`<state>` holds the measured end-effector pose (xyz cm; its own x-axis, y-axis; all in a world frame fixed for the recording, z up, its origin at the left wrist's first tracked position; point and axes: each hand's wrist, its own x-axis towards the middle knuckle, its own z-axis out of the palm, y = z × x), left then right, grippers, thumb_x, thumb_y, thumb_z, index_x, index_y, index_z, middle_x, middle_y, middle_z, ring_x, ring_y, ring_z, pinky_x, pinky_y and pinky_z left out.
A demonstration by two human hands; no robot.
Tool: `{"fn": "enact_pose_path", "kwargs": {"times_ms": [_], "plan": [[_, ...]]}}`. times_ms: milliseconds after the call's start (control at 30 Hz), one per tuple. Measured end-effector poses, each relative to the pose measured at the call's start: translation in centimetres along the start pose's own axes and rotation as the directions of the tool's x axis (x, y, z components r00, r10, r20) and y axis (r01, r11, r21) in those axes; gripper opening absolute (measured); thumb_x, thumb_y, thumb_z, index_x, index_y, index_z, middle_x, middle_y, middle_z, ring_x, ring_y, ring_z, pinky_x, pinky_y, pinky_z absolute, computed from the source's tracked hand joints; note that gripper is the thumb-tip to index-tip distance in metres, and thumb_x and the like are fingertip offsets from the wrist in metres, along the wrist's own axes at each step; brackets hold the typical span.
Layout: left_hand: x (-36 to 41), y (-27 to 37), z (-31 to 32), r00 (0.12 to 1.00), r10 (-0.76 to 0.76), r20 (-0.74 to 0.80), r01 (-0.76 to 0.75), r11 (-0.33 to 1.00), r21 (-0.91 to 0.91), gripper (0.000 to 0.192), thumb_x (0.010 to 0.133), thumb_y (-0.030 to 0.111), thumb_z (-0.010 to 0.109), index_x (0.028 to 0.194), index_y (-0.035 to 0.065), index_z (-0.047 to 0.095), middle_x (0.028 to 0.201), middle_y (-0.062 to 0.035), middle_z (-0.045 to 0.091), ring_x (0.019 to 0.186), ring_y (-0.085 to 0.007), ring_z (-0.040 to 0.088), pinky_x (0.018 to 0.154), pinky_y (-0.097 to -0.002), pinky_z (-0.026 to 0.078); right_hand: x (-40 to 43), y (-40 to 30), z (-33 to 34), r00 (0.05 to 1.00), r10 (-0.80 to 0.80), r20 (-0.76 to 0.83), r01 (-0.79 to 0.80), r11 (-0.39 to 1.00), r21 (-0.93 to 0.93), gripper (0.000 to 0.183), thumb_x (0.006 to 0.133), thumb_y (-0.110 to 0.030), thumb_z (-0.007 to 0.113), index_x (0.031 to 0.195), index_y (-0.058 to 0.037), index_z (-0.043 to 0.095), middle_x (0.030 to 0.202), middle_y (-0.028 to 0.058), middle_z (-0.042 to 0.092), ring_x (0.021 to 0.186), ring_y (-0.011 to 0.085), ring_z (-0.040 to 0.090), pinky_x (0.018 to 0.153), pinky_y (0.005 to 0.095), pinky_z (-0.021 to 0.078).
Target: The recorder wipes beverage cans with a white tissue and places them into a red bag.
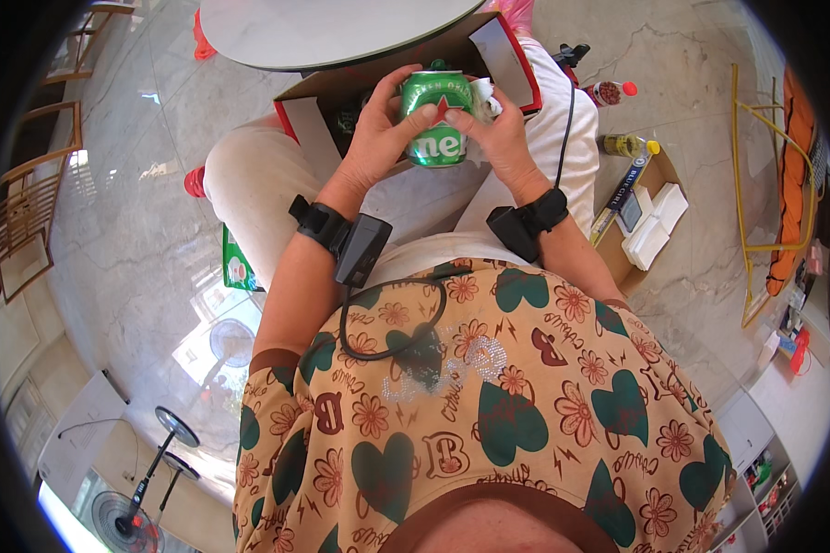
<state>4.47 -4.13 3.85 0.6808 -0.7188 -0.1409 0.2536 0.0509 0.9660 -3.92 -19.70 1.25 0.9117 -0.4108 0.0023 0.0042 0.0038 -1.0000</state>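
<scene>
A green Heineken beer can [437,131] is between my two hands, above a cardboard box. My left hand [386,128] grips the can's left side, its thumb across the front near the red star. From the other side my right hand [492,131] holds the can, thumb also on its front. A crumpled white tissue or wipe [485,97] pokes out between the can and my right fingers. Beneath, the open cardboard box [297,88] has white, red-edged flaps; dark green containers show dimly inside. My hands and the can hide much of its interior.
A round white table [339,27] overhangs the box. To the right lie a yellow-capped bottle [626,146], a red-capped jar [609,92] and a shallow carton [653,180] with white packs. A black cable [566,131] runs from my right wrist device. A green box [238,263] sits by my left leg.
</scene>
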Motion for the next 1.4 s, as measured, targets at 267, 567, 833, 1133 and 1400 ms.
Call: {"fn": "enact_pose_path", "kwargs": {"times_ms": [267,567,833,1133,1400], "plan": [[0.1,-0.8,-0.2,0.999,0.045,0.007,-0.046,0.998,0.038,0.056,0.086,0.016,0.062,0.132,0.0067,0.033,0.105,-0.0127,0.06,0.097,-0.0155,0.057,0.083,-0.0285,0.046,0.1,0.6,-0.2,0.999,0.048,-0.007,-0.047,0.992,0.116,0.044,0.074,-0.019,0.076,0.109,-0.0009,0.057,0.095,0.0046,0.064,0.084,0.0104,0.059,0.077,0.0242,0.0475],[0.0,-0.2,0.1,1.0,-0.024,0.007,0.023,0.998,0.056,0.054,0.089,0.016,0.059,0.135,0.0092,0.033,0.111,-0.0114,0.058,0.101,-0.0142,0.054,0.087,-0.0268,0.044,-0.2,0.3,0.0,0.992,0.127,-0.015,-0.12,0.96,0.252,0.038,0.082,-0.024,0.069,0.11,-0.0016,0.056,0.096,0.0019,0.062,0.085,0.0082,0.056,0.077,0.0225,0.0461],[0.1,-1.0,-0.4,0.999,0.047,0.01,-0.047,0.995,0.09,0.056,0.088,0.018,0.061,0.135,0.0086,0.034,0.108,-0.0114,0.06,0.099,-0.0144,0.055,0.086,-0.0269,0.045,-0.2,0.4,0.2,0.995,0.097,0.007,-0.096,0.962,0.257,0.036,0.085,-0.027,0.065,0.109,-0.0012,0.056,0.096,0.0015,0.061,0.086,0.0075,0.055,0.077,0.0213,0.0445],[0.0,-0.5,-0.1,1.0,-0.004,0.027,0.003,0.999,0.054,0.056,0.086,0.017,0.063,0.134,0.009,0.034,0.108,-0.0117,0.06,0.098,-0.015,0.057,0.085,-0.0275,0.047,-0.4,0.6,0.0,0.989,0.146,-0.013,-0.137,0.95,0.281,0.035,0.085,-0.029,0.065,0.106,-0.0017,0.057,0.094,0.0015,0.061,0.085,0.0076,0.055,0.077,0.0216,0.0446],[0.1,-1.1,-0.3,1.0,0.011,0.024,-0.012,0.999,0.049,0.056,0.086,0.015,0.063,0.133,0.0064,0.033,0.107,-0.0126,0.06,0.098,-0.0155,0.057,0.083,-0.0276,0.048,-0.4,1.0,-0.1,0.989,0.15,-0.005,-0.144,0.956,0.257,0.037,0.085,-0.031,0.065,0.107,-0.0021,0.057,0.095,0.0016,0.061,0.086,0.008,0.055,0.078,0.0217,0.0444]]}}
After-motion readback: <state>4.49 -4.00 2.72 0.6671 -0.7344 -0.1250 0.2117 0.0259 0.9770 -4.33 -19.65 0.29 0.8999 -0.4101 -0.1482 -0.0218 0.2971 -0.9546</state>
